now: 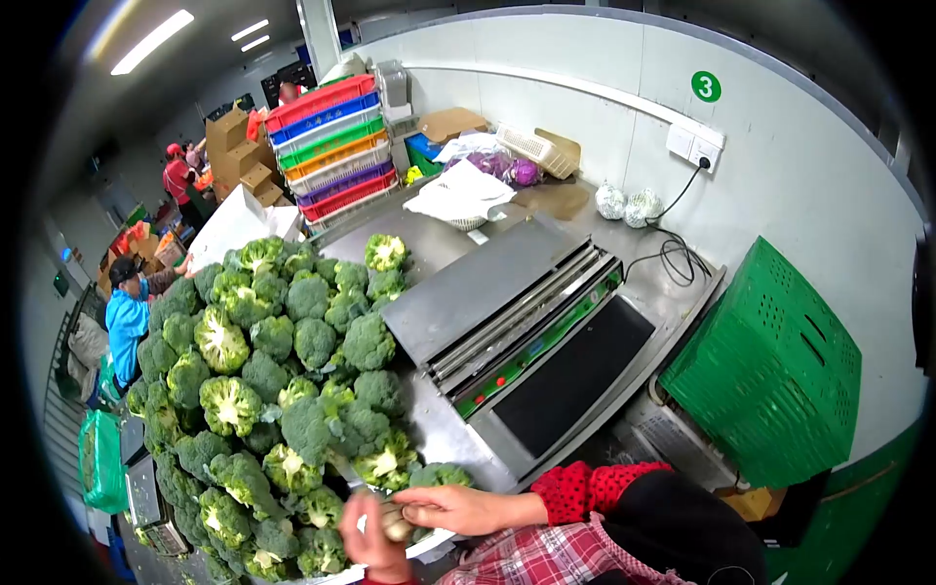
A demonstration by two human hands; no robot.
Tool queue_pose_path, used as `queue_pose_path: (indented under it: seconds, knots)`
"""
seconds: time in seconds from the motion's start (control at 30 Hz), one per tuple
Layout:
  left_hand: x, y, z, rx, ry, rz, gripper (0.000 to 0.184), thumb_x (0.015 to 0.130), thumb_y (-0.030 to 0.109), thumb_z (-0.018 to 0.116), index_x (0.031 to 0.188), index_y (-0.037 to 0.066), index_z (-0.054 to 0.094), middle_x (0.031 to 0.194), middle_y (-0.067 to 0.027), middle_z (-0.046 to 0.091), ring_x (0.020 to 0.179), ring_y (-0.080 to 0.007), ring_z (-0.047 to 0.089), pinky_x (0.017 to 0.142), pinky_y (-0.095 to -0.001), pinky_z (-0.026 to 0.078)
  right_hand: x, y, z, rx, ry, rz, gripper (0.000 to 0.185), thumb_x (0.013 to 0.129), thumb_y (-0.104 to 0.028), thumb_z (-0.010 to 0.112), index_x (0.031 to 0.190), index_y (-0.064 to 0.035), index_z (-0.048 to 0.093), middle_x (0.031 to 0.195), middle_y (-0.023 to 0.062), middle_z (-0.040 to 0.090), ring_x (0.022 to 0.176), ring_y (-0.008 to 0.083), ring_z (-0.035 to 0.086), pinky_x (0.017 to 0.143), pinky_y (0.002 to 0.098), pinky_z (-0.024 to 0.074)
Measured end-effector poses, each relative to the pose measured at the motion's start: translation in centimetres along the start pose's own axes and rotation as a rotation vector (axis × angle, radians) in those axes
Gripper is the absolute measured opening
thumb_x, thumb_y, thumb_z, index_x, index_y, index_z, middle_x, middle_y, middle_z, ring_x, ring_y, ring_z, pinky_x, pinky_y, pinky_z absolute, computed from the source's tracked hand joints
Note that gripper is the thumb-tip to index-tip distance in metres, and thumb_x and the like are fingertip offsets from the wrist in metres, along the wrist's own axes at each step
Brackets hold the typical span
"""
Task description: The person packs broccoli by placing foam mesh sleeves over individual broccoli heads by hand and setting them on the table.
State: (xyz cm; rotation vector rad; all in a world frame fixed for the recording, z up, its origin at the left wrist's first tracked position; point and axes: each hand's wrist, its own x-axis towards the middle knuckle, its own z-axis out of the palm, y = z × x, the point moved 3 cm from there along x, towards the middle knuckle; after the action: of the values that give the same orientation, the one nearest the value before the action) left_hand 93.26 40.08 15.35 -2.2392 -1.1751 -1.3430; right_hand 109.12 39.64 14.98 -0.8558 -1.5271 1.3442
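Observation:
My left hand (374, 542), blurred by motion, is at the bottom edge of the view with its fingers curled; what they grip is hidden. Coming in from the right, my right hand (453, 509) is closed on a pale, stubby piece (398, 524), which looks like a vegetable stalk. The two hands almost meet around it. Just above them lie heads of broccoli (439, 475), the near edge of a large heap of broccoli (314, 343). Some heads face up with their crowns, others show pale cut undersides.
Beside the heap stands a wrapping machine (526, 331) with a black plate. A green crate (770, 361) leans at right. Farther back are stacked coloured crates (336, 146), a white cloth (458, 193) and cables (678, 255). A person in blue (127, 317) stands beyond the heap.

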Motion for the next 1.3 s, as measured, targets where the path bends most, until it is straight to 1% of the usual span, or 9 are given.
queue_pose_path:
  seconds: [0.07, 0.13, 0.33, 0.53, 0.8, 1.0, 1.13, 1.23, 1.3]
  knots:
    - [2.2, 6.2, 3.2, -0.277, -0.071, -0.069, 0.034, 0.076, 0.005, 0.068, 0.109, -0.004, 0.062, 0.106, -0.0198, 0.061, 0.095, -0.0366, 0.061, 0.086, -0.0429, 0.049, -1.5, -2.8, -4.4, -0.492, 0.05, 0.13, 0.037, 0.095, -0.034, 0.053, 0.093, 0.0024, 0.052, 0.081, 0.0083, 0.065, 0.072, 0.0188, 0.061, 0.062, 0.0354, 0.0464]
    - [3.9, 9.3, 5.2, -0.415, -0.138, -0.148, 0.038, 0.077, -0.003, 0.062, 0.114, -0.003, 0.059, 0.113, -0.0199, 0.06, 0.103, -0.0354, 0.058, 0.088, -0.0408, 0.047, -3.0, -1.0, -7.6, 0.027, 0.026, 0.191, 0.03, 0.094, -0.025, 0.058, 0.099, 0.0041, 0.051, 0.087, 0.0052, 0.061, 0.078, 0.0098, 0.055, 0.066, 0.0291, 0.0464]
    - [7.2, 14.9, 12.8, -0.769, -0.275, -0.026, 0.057, 0.068, -0.017, 0.05, 0.124, -0.006, 0.048, 0.123, -0.0266, 0.053, 0.112, -0.0404, 0.055, 0.096, -0.043, 0.044, -6.5, -1.8, -17.3, 0.205, 0.417, 0.094, 0.024, 0.093, -0.01, 0.056, 0.112, 0.0022, 0.048, 0.094, 0.004, 0.058, 0.083, 0.0091, 0.057, 0.073, 0.0253, 0.0494]
    - [7.5, 18.0, 20.3, -0.727, -0.423, 0.187, 0.05, 0.061, -0.001, 0.07, 0.11, 0.001, 0.058, 0.117, -0.0198, 0.058, 0.107, -0.0388, 0.057, 0.09, -0.0447, 0.047, -11.8, -11.0, -41.6, -0.698, 0.951, -0.088, 0.034, 0.089, -0.017, 0.058, 0.116, 0.002, 0.051, 0.097, 0.0097, 0.06, 0.089, 0.0185, 0.058, 0.077, 0.0338, 0.048]
    - [3.8, 20.3, 26.4, -0.248, -0.683, -0.092, 0.05, 0.079, 0.024, 0.068, 0.123, 0.005, 0.054, 0.129, -0.0184, 0.051, 0.115, -0.0397, 0.048, 0.097, -0.0506, 0.038, -14.4, -21.9, -79.2, -1.679, 1.335, -0.108, 0.023, 0.088, -0.014, 0.051, 0.111, -0.0111, 0.054, 0.098, 0.0184, 0.062, 0.088, 0.0395, 0.06, 0.072, 0.0483, 0.0482]
    - [3.3, 20.6, 27.8, -0.124, -0.71, -0.084, 0.057, 0.076, 0.031, 0.069, 0.125, 0.007, 0.052, 0.133, -0.0191, 0.048, 0.115, -0.0437, 0.047, 0.097, -0.0542, 0.038, -12.4, -25.6, -94.7, -1.694, 1.291, 0.011, 0.026, 0.093, -0.019, 0.042, 0.113, -0.0132, 0.057, 0.088, 0.0232, 0.062, 0.088, 0.0401, 0.06, 0.074, 0.05, 0.0468]
    - [4.5, 20.5, 27.9, -0.062, -0.721, -0.032, 0.043, 0.077, 0.036, 0.065, 0.11, 0.01, 0.06, 0.124, -0.019, 0.052, 0.11, -0.0367, 0.053, 0.087, -0.0477, 0.043, -12.7, -23.3, -102.2, -1.991, 1.063, 0.144, 0.029, 0.094, -0.025, 0.041, 0.09, -0.0039, 0.06, 0.086, 0.0183, 0.062, 0.08, 0.0385, 0.058, 0.072, 0.0492, 0.0447]
    - [5.1, 20.6, 27.3, -0.047, -0.752, -0.042, 0.047, 0.077, 0.036, 0.067, 0.114, 0.01, 0.058, 0.125, -0.0187, 0.051, 0.111, -0.0355, 0.052, 0.089, -0.046, 0.042, -14.9, -22.5, -104.8, -2.251, 0.993, 0.348, 0.033, 0.093, -0.024, 0.05, 0.124, -0.0149, 0.056, 0.114, 0.0271, 0.056, 0.084, 0.0393, 0.061, 0.071, 0.0444, 0.05]
    - [5.1, 20.8, 27.2, -0.041, -0.743, -0.025, 0.047, 0.079, 0.036, 0.066, 0.116, 0.01, 0.056, 0.125, -0.0184, 0.051, 0.111, -0.0346, 0.052, 0.09, -0.0447, 0.042, -15.1, -22.3, -103.4, -2.305, 0.877, 0.259, 0.039, 0.087, -0.011, 0.057, 0.126, -0.0156, 0.052, 0.125, 0.0278, 0.047, 0.082, 0.038, 0.062, 0.068, 0.0439, 0.0511]
